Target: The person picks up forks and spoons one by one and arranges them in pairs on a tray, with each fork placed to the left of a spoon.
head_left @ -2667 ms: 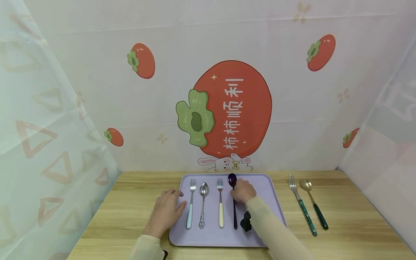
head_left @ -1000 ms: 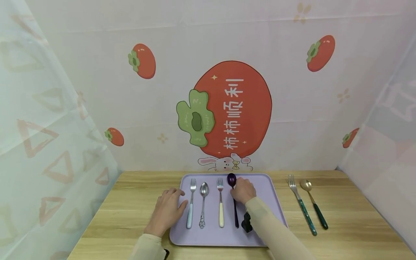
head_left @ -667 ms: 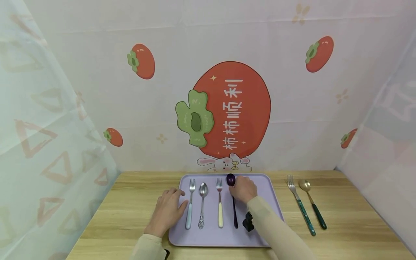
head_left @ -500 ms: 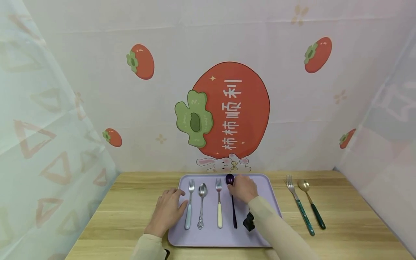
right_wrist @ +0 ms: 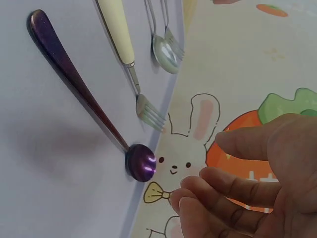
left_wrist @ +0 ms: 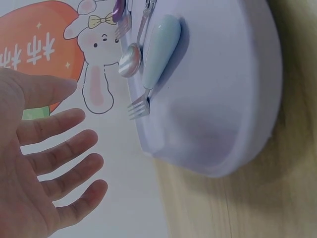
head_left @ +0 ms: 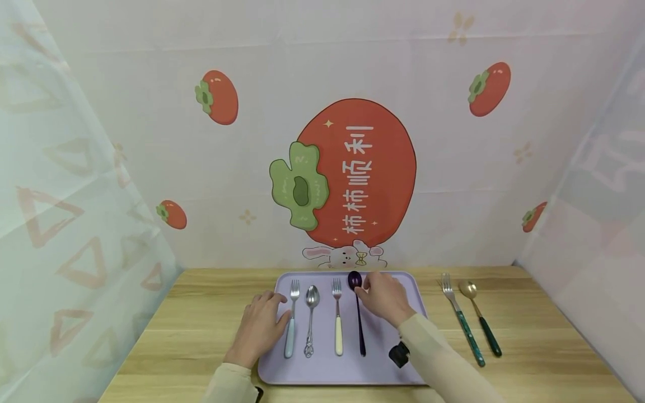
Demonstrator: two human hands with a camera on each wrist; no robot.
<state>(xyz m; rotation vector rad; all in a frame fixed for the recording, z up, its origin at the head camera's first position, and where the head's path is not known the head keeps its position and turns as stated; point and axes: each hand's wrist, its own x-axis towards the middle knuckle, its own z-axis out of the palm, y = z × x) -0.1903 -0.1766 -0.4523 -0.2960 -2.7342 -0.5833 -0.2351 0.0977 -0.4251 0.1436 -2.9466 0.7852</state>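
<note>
A lilac tray (head_left: 327, 374) holds a row of cutlery: a fork with a pale blue handle (head_left: 289, 337), a silver spoon (head_left: 310, 316), a fork with a cream handle (head_left: 339, 336) and a dark purple spoon (head_left: 360, 333). My right hand (head_left: 387, 299) hovers just right of the purple spoon's neck; in the right wrist view its fingers are parted, hold nothing and stand clear of the spoon bowl (right_wrist: 141, 162). At the tray's left edge is my left hand (head_left: 258, 326), fingers loosely spread and holding nothing; whether it touches the rim I cannot tell.
Right of the tray, on the wooden table (head_left: 534, 336), lie a fork with a green patterned handle (head_left: 470, 338) and a gold spoon with a dark green handle (head_left: 489, 336). A printed cloth backdrop (head_left: 242, 168) rises behind the table and at both sides.
My right hand has let go of the purple spoon's neck, its fingers opening and drawing slightly to the right. The spoon lies on the tray. My left hand has stayed in place.
</note>
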